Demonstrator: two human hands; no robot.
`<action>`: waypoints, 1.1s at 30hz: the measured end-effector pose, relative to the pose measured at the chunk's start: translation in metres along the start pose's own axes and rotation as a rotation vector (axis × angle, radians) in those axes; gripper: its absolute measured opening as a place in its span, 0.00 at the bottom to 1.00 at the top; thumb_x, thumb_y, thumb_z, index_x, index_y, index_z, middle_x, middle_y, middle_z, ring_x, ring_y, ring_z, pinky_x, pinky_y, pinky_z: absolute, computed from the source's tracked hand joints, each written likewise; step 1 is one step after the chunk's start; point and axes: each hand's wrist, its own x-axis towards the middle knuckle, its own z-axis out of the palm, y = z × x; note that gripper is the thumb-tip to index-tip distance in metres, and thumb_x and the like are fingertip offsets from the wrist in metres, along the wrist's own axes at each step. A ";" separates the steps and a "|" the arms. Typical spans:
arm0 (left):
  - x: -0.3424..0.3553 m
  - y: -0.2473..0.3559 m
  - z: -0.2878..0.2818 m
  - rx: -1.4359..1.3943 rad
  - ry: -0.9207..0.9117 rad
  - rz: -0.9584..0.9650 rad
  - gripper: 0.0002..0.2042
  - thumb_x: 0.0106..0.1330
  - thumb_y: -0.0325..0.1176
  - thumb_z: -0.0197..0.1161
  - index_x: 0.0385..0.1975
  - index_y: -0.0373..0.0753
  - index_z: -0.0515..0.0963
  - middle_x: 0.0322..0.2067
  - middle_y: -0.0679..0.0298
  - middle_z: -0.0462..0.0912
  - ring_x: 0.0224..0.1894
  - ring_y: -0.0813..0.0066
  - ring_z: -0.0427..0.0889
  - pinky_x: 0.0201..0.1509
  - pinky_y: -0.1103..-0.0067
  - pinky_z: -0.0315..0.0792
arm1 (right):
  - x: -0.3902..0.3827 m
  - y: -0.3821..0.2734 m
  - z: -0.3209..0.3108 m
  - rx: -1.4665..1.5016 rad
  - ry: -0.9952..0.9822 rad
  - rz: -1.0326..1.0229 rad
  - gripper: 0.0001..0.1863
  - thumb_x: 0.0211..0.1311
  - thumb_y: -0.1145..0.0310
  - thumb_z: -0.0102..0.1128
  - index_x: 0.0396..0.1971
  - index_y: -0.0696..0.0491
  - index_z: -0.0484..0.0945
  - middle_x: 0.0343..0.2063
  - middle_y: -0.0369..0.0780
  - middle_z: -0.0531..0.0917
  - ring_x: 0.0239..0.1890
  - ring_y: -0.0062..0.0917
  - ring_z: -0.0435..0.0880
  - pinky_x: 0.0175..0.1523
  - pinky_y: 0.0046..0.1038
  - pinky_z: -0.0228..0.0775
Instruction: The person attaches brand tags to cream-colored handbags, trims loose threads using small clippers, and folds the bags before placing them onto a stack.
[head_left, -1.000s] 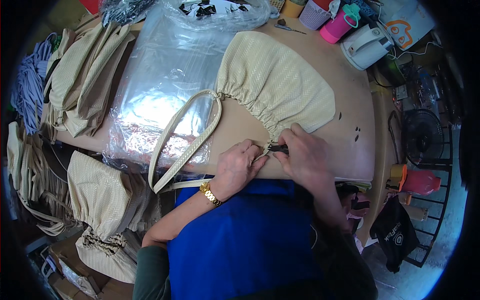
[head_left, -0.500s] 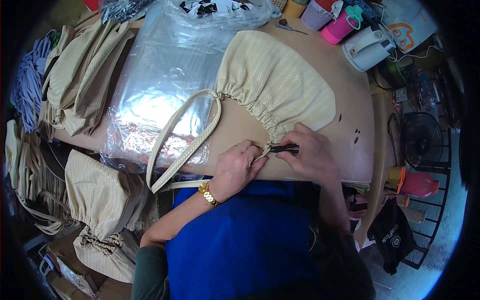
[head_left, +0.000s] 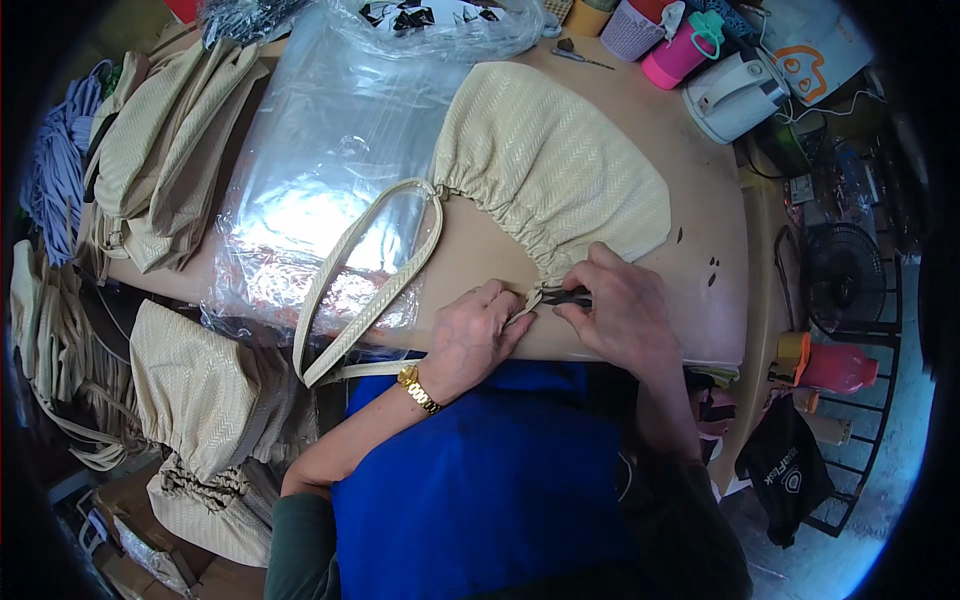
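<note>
A cream, herringbone-woven bag [head_left: 555, 150] lies on the table, its gathered opening toward me. Its long strap [head_left: 350, 235] loops out to the left and passes under my left wrist. My left hand [head_left: 475, 330] is closed on the strap's end close to the bag's gathered corner. In my right hand [head_left: 625, 310], a small black pointed tool [head_left: 568, 298] is pinched between thumb and fingers. The tool's tip meets the strap end beside my left fingertips. My fingers partly cover it, so its exact kind is hard to make out.
Clear plastic sheets [head_left: 330, 150] cover the table's left part. Similar cream bags [head_left: 170, 150] are piled at the far left, with more [head_left: 195, 385] below the edge. A screwdriver-like tool [head_left: 580, 55], pink bottle [head_left: 680, 55] and white kettle [head_left: 735, 95] stand or lie at the back right.
The black tool and my right fingers have shifted slightly at the strap end. My left hand and the bag stay in place.
</note>
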 end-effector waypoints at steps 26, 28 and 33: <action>0.011 0.002 -0.009 -0.162 -0.094 -0.183 0.09 0.57 0.27 0.69 0.38 0.36 0.83 0.32 0.58 0.81 0.31 0.61 0.82 0.35 0.74 0.75 | 0.009 0.043 0.000 0.902 -0.067 -0.122 0.17 0.48 0.77 0.73 0.40 0.59 0.79 0.31 0.33 0.79 0.40 0.17 0.79 0.46 0.21 0.70; 0.015 -0.003 -0.015 -0.321 -0.174 -0.312 0.10 0.58 0.27 0.69 0.40 0.35 0.83 0.33 0.58 0.83 0.32 0.65 0.83 0.37 0.77 0.74 | 0.000 0.050 0.015 0.922 -0.013 0.005 0.16 0.53 0.77 0.71 0.42 0.59 0.79 0.34 0.33 0.81 0.42 0.16 0.79 0.49 0.20 0.70; 0.009 -0.001 -0.012 -0.403 -0.188 -0.428 0.07 0.61 0.26 0.68 0.39 0.34 0.84 0.31 0.61 0.84 0.30 0.78 0.79 0.36 0.81 0.72 | -0.013 0.055 0.043 0.911 0.104 0.093 0.15 0.56 0.76 0.71 0.43 0.58 0.79 0.37 0.37 0.82 0.42 0.18 0.81 0.50 0.22 0.72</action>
